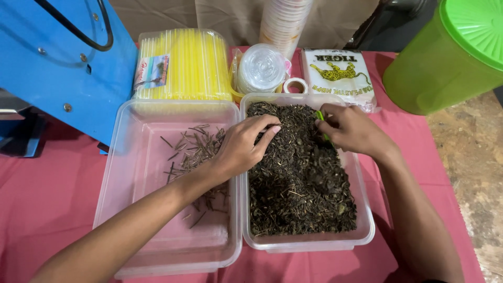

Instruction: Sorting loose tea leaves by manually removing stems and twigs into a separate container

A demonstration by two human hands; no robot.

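Two clear plastic tubs stand side by side on a red cloth. The right tub (367, 230) is filled with dark dried leaves (298, 183). The left tub (131, 131) holds a thin scatter of brown stems (191, 144). My left hand (243, 147) reaches across the shared rims, fingertips pinched together on the leaf pile near its far left. My right hand (348, 128) rests on the far right of the pile, closed around a small green tool (320, 119), mostly hidden by the fingers.
A pack of yellow straws (183, 65), a bag of clear lids (261, 68), a stack of cups (285, 21), a tape roll (295, 85) and a white plastic packet (340, 73) line the back. A blue machine (57, 57) stands left, a green lidded jug (450, 52) right.
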